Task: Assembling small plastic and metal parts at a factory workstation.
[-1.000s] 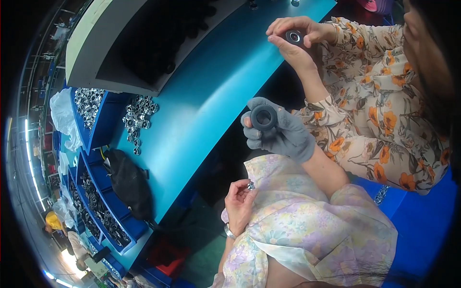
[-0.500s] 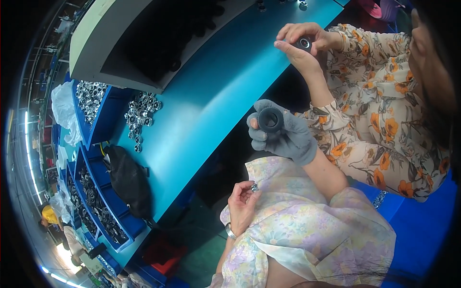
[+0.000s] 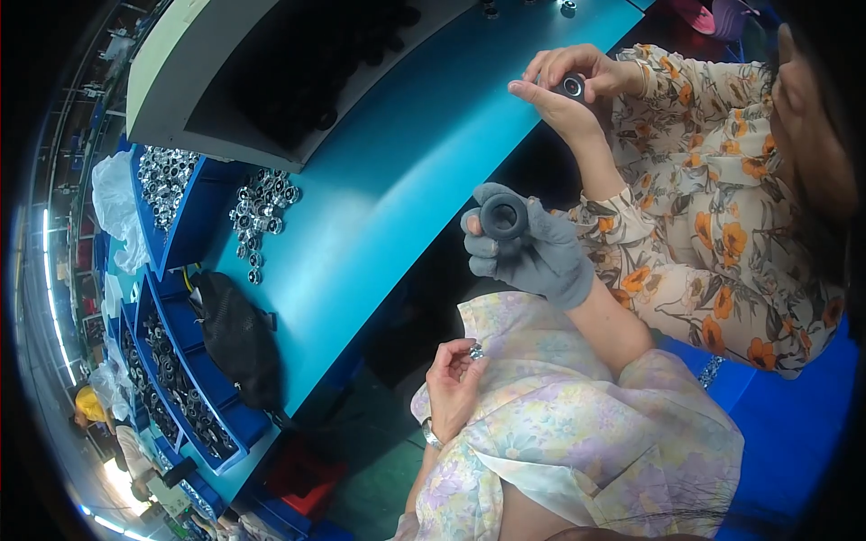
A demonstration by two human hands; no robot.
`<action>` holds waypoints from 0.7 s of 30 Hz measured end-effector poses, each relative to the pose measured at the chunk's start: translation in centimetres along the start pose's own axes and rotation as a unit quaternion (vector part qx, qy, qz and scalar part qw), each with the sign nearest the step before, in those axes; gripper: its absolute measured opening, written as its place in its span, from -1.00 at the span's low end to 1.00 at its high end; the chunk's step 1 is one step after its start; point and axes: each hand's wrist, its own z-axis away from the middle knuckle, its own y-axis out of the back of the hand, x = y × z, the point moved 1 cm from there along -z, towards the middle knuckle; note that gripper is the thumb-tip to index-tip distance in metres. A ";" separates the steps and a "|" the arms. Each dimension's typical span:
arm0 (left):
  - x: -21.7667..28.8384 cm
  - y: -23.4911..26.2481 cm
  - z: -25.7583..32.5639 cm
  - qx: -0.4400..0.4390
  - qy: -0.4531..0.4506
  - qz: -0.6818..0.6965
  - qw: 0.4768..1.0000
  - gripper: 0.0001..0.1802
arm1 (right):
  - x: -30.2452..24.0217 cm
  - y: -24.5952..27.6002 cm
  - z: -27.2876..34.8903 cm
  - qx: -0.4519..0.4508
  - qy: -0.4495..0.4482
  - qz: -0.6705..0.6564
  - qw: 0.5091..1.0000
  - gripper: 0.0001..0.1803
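Observation:
My right hand (image 3: 552,259), in a grey glove with a bare thumb tip showing, is closed around a round black ring-shaped part (image 3: 494,208). The part's open end is turned up, and a dark hole shows inside its thick rim. Lower down, above my flowered clothing, my bare left hand (image 3: 451,389) pinches a small shiny metal fitting (image 3: 476,351) between thumb and fingers. The two hands are apart. On the teal table (image 3: 361,243), similar-looking shiny metal fittings (image 3: 262,212) lie in a loose pile.
A co-worker's hands (image 3: 577,90) hold a black round part at upper right. A blue bin (image 3: 194,216) of metal pieces and blue trays (image 3: 194,406) of dark parts line the left. A black bag (image 3: 236,338) lies beside them. A grey-white box (image 3: 203,90) holds black parts.
My right hand has tilted the black part, so its thick rim and a narrower hole now show, and shifted it slightly left and up. My left hand keeps its pinch, almost still.

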 end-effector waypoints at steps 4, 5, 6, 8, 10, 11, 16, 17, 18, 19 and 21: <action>-0.2 0.0 -0.1 0.000 0.000 0.008 1.000 -0.66 | -0.1 0.2 0.0 0.001 0.000 0.000 1.000 -0.42; -0.2 0.0 -0.2 0.000 0.000 0.008 1.000 -0.66 | -0.2 0.2 0.0 -0.003 0.001 0.004 1.000 -0.43; -0.2 0.1 -0.2 0.000 0.001 0.008 1.000 -0.66 | -0.2 0.1 -0.1 -0.008 0.001 0.009 1.000 -0.44; -0.2 0.0 -0.3 0.001 0.002 0.008 1.000 -0.66 | -0.2 -0.2 -0.1 -0.004 0.008 0.047 0.999 -0.44; -0.1 0.0 -0.4 0.001 0.004 0.004 1.000 -0.66 | 0.1 -0.7 -0.2 -0.001 0.015 0.082 0.996 -0.43; -0.2 0.1 -0.4 0.003 0.004 0.003 1.000 -0.66 | 0.3 -1.0 -0.3 0.034 0.044 0.164 0.985 -0.44; -0.6 0.4 -0.8 0.006 -0.003 0.006 1.000 -0.66 | 0.7 -0.6 -0.6 0.104 0.086 0.341 0.930 -0.46; -0.7 0.5 -0.8 0.007 -0.003 0.005 1.000 -0.66 | 0.8 -0.5 -0.5 0.124 0.093 0.398 0.904 -0.47; -0.7 0.6 -0.9 0.007 -0.005 0.005 1.000 -0.67 | 0.9 -0.5 -0.5 0.143 0.100 0.453 0.874 -0.46; -0.8 0.8 -0.9 0.008 -0.006 0.004 1.000 -0.67 | 1.1 -0.5 -0.6 0.143 0.100 0.452 0.875 -0.46; -1.0 1.1 -1.0 0.009 -0.003 0.000 1.000 -0.67 | 1.6 -0.7 -0.8 0.122 0.148 0.549 0.813 -0.46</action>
